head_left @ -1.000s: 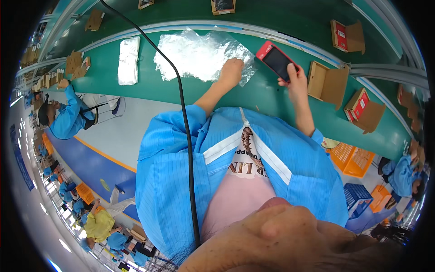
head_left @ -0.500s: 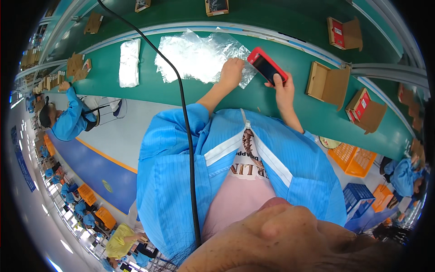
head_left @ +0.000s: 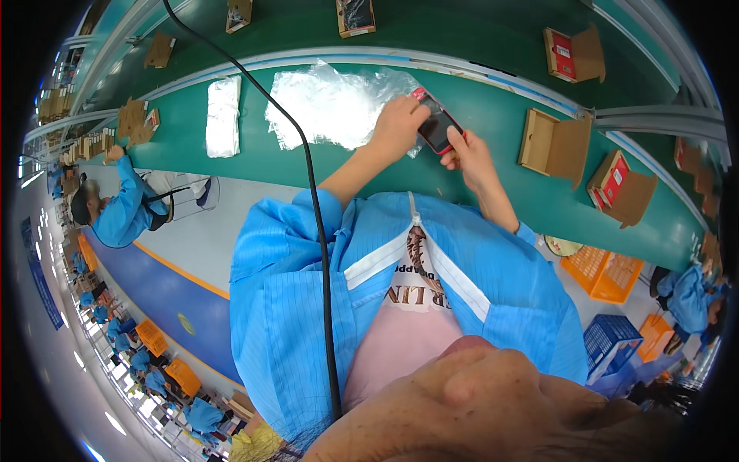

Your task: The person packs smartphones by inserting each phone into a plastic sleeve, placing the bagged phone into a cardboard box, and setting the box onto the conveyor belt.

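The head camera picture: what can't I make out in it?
All in the head view:
Back of the red device: turned away from the camera, partly covered by the right hand.
Grip of the left hand: the hand itself hides whether it holds the plastic bags.
Upper end of the black cable: cut off by the top edge.
What the far co-workers handle: too small and blurred.

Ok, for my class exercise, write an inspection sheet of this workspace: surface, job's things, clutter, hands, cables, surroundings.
Surface: green worktop
Job's things: red-framed device with dark screen; clear plastic bags spread to its left
Clutter: white bundle; open carton; carton with red contents
Hands: right hand grips the device's near end; left hand at its far end, grip unclear
Cables: black cable crossing the view
Surroundings: orange crate, blue crate, co-worker in blue at left
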Demonstrator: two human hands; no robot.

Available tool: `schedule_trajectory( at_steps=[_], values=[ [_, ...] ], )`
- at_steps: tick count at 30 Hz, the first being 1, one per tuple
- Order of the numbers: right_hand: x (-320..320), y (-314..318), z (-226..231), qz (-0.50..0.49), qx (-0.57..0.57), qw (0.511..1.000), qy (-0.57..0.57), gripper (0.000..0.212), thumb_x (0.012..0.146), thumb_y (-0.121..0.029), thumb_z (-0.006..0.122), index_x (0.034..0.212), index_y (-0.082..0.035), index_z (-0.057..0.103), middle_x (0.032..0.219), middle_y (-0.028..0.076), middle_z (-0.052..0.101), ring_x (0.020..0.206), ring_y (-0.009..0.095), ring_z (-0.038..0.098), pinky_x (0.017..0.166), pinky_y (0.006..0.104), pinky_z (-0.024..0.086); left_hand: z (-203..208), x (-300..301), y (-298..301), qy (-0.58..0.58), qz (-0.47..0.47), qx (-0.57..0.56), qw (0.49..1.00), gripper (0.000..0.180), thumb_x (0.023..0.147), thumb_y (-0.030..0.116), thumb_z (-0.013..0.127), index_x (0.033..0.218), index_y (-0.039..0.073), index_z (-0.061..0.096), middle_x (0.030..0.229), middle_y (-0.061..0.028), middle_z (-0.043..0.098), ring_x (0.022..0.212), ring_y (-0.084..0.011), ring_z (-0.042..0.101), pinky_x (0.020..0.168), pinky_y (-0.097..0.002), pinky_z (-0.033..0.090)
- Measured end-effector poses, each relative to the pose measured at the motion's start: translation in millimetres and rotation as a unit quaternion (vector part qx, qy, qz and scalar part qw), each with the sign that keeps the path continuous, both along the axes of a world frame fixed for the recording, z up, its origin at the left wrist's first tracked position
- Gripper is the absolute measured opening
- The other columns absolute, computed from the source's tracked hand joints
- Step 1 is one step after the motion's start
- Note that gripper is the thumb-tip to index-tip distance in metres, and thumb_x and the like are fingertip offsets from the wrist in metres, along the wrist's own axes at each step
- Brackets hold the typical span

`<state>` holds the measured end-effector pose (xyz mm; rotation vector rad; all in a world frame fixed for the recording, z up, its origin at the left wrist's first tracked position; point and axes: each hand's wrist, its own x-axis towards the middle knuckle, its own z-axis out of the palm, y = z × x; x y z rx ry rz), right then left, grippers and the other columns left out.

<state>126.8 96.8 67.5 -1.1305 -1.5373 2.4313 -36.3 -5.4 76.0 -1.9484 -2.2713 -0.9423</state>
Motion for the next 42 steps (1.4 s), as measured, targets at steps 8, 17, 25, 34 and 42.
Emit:
schedule_trajectory(
  at_steps=[8, 17, 25, 34, 42],
  values=[
    [-2.7, -1.5, -2.5, -0.208, -0.3, 0.921, 0.134, 0.043, 0.096, -0.043, 0.046, 0.106, -0.002, 0.052, 0.095, 0.007, 0.06, 0.09, 0.018, 0.058, 0.081, 0.0326, 0.05, 50.2, 33.6, 17.0, -0.088, -0.109, 0.027, 0.99, 0.014, 0.069, 0.001, 0.057, 0.083, 0.003, 0.054, 0.082, -0.0139, 0.053, 0.082, -0.0337, 0.052, 0.073, -0.0418, 0.043],
    [-17.4, 0.0, 8.5, -0.189, -0.016, 0.966, 0.175, 0.046, 0.089, -0.014, 0.062, 0.127, 0.004, 0.043, 0.109, 0.01, 0.06, 0.091, 0.015, 0.061, 0.075, 0.0256, 0.051, -0.9, 25.9, -9.2, -0.517, 0.169, 0.035, 0.838, 0.027, 0.089, 0.03, 0.061, 0.096, 0.004, 0.057, 0.083, -0.0051, 0.062, 0.077, -0.0159, 0.057, 0.076, -0.0286, 0.043],
    [26.4, -2.5, 10.1, -0.061, 0.077, 0.993, 0.068, 0.035, 0.084, -0.006, 0.063, 0.116, 0.003, 0.05, 0.081, 0.004, 0.059, 0.059, 0.008, 0.053, 0.045, 0.0205, 0.038, 11.4, 9.7, 27.6, -0.83, 0.128, 0.056, 0.54, 0.025, 0.094, 0.025, 0.055, 0.113, 0.009, 0.054, 0.103, -0.0039, 0.063, 0.092, -0.0166, 0.06, 0.087, -0.0351, 0.047],
    [174.9, 44.0, 1.6, -0.083, 0.19, 0.958, -0.199, 0.023, 0.083, -0.021, 0.065, 0.094, -0.002, 0.059, 0.076, 0.003, 0.062, 0.057, 0.008, 0.056, 0.046, 0.0215, 0.042, -42.4, -62.9, -15.2, -0.797, 0.258, 0.041, 0.545, 0.02, 0.094, 0.02, 0.053, 0.11, 0.008, 0.054, 0.104, -0.0085, 0.062, 0.095, -0.0227, 0.06, 0.09, -0.0425, 0.046],
    [188.6, 115.9, -47.0, -0.302, 0.459, 0.818, -0.168, 0.061, 0.08, -0.028, 0.071, 0.125, 0.004, 0.047, 0.106, 0.017, 0.064, 0.098, 0.022, 0.061, 0.082, 0.0326, 0.048, -12.3, -51.7, -2.8, -0.824, 0.161, 0.088, 0.536, 0.028, 0.093, 0.019, 0.055, 0.115, 0.003, 0.052, 0.11, -0.0108, 0.061, 0.101, -0.0249, 0.059, 0.089, -0.0425, 0.047]
  ],
)
